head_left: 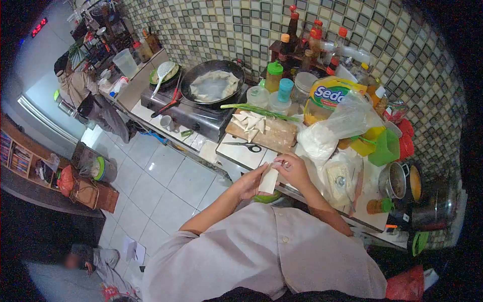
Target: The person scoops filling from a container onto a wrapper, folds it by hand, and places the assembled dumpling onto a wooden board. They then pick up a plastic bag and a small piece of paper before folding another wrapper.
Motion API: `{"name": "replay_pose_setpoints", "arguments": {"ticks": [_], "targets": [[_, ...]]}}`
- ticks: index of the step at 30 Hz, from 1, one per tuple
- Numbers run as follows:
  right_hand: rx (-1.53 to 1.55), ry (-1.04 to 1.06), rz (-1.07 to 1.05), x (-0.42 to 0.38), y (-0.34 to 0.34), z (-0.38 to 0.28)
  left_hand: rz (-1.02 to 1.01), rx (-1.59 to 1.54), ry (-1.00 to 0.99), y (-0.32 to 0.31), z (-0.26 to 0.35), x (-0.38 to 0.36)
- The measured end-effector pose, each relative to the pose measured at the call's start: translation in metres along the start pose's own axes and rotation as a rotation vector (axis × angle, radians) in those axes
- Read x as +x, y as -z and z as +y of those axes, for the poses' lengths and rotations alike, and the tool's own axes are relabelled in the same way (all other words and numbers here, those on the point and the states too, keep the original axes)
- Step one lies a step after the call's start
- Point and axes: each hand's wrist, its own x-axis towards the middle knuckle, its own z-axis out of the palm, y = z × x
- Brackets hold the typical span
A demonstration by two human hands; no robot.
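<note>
In front of my shirt, a pale strip of pastry wrapper (268, 180) hangs between my two hands. My left hand (250, 183) grips it along its left side. My right hand (294, 171) pinches its upper end, fingers curled. Just beyond them lies a wooden cutting board (282, 132) with a pile of folded white triangles (248, 124) on it and green onion stalks (259, 111) along its far edge. Black-handled scissors (246, 146) rest at the board's near side. To the right of my right hand is a plastic bag with a pale block (338, 178) inside.
A wok (214, 83) with folded triangles around its inside sits on the stove (198, 118). Bottles (293, 25), jars and a yellow Sedap bag (327, 100) line the tiled wall. A person (78, 88) stands at the far left; another person (95, 261) is low at bottom left.
</note>
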Motion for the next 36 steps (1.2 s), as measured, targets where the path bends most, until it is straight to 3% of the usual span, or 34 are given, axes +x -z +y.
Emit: {"name": "replay_pose_setpoints", "arguments": {"ticks": [4,7,16,18,22,24,30,34,36], "targets": [[0.045,-0.124,-0.037,0.009,-0.016,-0.004,0.025,0.025,0.008,0.014,0.010,-0.008],[0.078,-0.059,0.001,0.014,-0.026,-0.004,-0.038,-0.002,0.039,0.024,0.020,-0.015],[-0.203,0.159,0.091,0.032,-0.047,-0.012,-0.012,-0.145,0.041,0.047,0.038,-0.021],[0.006,-0.017,0.078,0.033,-0.050,-0.019,0.012,-0.110,0.022,0.049,0.041,-0.023],[0.025,-0.076,0.035,0.037,-0.056,-0.010,0.019,-0.083,0.019,0.056,0.044,-0.022],[0.340,-0.176,0.052,0.036,-0.058,-0.009,0.007,-0.150,0.009,0.058,0.044,-0.023],[0.037,-0.110,0.118,0.032,-0.050,-0.013,-0.054,-0.185,-0.007,0.069,0.035,-0.016],[0.072,-0.202,0.109,0.030,-0.048,-0.013,-0.106,-0.190,-0.013,0.074,0.032,-0.016],[0.275,-0.182,0.129,0.029,-0.051,0.014,-0.129,-0.217,-0.055,0.072,0.030,-0.019]]}}
